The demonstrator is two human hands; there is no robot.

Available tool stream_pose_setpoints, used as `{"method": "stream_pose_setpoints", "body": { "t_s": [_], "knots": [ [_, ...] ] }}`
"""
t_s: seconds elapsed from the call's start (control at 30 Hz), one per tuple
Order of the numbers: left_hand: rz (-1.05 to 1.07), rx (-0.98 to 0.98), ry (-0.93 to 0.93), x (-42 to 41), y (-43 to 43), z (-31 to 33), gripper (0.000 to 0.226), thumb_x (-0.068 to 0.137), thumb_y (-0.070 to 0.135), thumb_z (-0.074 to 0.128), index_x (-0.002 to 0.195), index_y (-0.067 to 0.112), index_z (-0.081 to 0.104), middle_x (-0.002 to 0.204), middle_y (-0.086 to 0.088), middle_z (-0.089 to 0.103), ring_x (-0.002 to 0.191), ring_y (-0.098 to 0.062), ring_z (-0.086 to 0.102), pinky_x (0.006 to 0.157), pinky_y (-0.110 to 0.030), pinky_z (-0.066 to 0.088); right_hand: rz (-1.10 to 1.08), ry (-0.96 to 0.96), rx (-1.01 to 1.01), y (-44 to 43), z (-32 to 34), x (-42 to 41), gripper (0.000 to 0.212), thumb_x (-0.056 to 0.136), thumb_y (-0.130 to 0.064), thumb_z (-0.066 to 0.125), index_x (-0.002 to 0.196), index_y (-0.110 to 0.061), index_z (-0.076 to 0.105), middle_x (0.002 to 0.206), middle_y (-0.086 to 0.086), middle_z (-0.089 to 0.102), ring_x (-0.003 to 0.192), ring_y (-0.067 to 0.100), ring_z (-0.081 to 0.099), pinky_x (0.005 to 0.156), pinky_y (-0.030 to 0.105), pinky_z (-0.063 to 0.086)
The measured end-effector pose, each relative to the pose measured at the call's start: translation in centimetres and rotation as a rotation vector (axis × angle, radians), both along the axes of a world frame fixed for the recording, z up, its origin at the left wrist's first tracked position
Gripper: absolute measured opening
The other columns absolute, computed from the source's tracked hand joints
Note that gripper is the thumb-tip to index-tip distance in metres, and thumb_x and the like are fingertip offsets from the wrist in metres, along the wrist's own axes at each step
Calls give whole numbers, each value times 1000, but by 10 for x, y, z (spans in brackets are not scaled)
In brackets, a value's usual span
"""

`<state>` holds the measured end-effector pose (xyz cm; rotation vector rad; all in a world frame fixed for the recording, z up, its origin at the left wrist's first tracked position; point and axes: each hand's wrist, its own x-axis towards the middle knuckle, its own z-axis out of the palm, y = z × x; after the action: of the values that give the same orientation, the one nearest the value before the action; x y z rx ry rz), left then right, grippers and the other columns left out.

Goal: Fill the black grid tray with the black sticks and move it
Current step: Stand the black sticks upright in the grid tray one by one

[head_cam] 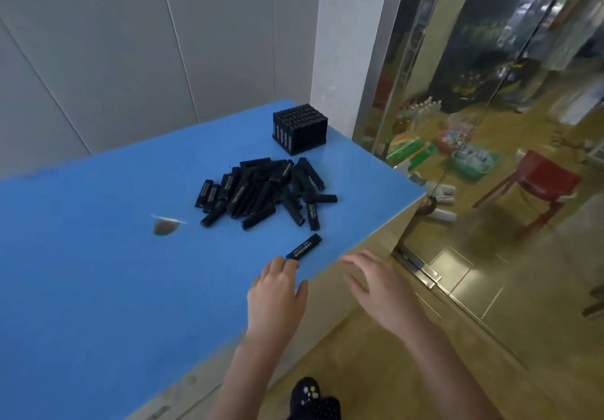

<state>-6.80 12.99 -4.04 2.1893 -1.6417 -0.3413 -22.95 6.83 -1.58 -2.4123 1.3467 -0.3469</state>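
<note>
A black grid tray (300, 129) packed with upright black sticks stands at the far right corner of the blue table (98, 272). A loose pile of black sticks (261, 194) lies in the middle. One single stick (304, 247) lies apart near the table's right edge. My left hand (277, 292) rests flat on the table, its fingertips touching the near end of that stick. My right hand (379, 285) hovers beyond the table's edge over the floor, fingers spread, holding nothing.
A worn brown spot (166, 226) marks the table left of the pile. A grey panelled wall stands behind. To the right is a glass door, with a red chair (536, 187) and green baskets (474, 161) beyond it. A dark sock (313, 400) shows below.
</note>
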Motion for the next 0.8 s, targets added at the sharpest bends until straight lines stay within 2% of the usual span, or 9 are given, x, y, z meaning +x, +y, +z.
{"method": "stream_pose_setpoints", "body": {
  "t_s": [0.17, 0.27, 0.33, 0.43, 0.53, 0.63, 0.7, 0.73, 0.8],
  "knots": [
    [26, 106, -60, 3, -74, -15, 43, 94, 39, 43, 129, 14, 39, 125, -1, 43, 117, -19, 42, 94, -26, 34, -17, -7, 47, -75, -2, -4, 31, 95, -23, 45, 126, -24, 50, 123, -12, 52, 114, 6, 48, 90, 19, 39],
    [14, 197, -159, 8, -95, -22, 33, 98, 36, 35, 123, 14, 39, 123, -1, 45, 114, -18, 44, 91, -26, 35, 30, -2, 69, -114, -7, 8, 32, 95, -19, 44, 127, -23, 49, 125, -11, 51, 117, 8, 46, 92, 22, 40],
    [30, 225, -192, 9, -100, -24, 28, 100, 29, 30, 120, 13, 38, 120, -2, 46, 111, -17, 46, 87, -25, 37, 70, 2, 92, -135, -12, 22, 34, 96, -16, 43, 129, -20, 47, 128, -9, 48, 120, 10, 44, 95, 26, 41],
    [106, 292, -198, 7, -105, -22, 20, 98, 23, 29, 111, 13, 39, 114, -3, 48, 105, -17, 50, 72, -23, 37, 115, 23, 110, -159, -25, 47, 43, 95, -13, 42, 138, -16, 36, 138, -3, 39, 127, 14, 36, 102, 30, 38],
    [179, 326, -130, 8, -111, -17, 14, 97, 24, 28, 100, 13, 37, 106, -2, 49, 100, -18, 52, 64, -24, 34, 203, 92, 59, -176, -43, 66, 49, 95, -19, 45, 141, -15, 28, 143, 0, 34, 131, 18, 30, 107, 31, 33],
    [318, 269, 29, 12, -119, -15, 16, 97, 20, 30, 83, 12, 27, 82, -1, 40, 76, -21, 52, 49, -26, 25, 232, 126, -55, -182, -52, 74, 35, 96, -22, 43, 129, -14, 38, 127, 2, 46, 116, 20, 42, 94, 29, 40],
    [456, 192, 233, 16, -126, -15, 26, 95, 17, 33, 71, 16, 22, 69, -2, 38, 56, -20, 39, 46, -28, 21, 221, 102, -25, -184, -53, 72, 28, 96, -18, 42, 123, -12, 39, 118, 3, 50, 106, 19, 47, 86, 27, 41],
    [515, 155, 288, 17, -130, -16, 31, 95, 17, 34, 68, 19, 19, 66, -3, 38, 54, -19, 35, 46, -28, 21, 198, 77, 30, -184, -53, 70, 27, 96, -19, 42, 121, -11, 38, 113, 3, 51, 101, 19, 49, 82, 27, 42],
    [580, 106, 283, 16, -142, -16, 34, 96, 21, 37, 68, 20, 18, 67, -2, 37, 55, -19, 35, 47, -29, 23, 149, 38, 109, -185, -49, 67, 24, 96, -27, 39, 114, -11, 39, 99, 3, 53, 86, 17, 52, 71, 29, 45]
  ]
}}
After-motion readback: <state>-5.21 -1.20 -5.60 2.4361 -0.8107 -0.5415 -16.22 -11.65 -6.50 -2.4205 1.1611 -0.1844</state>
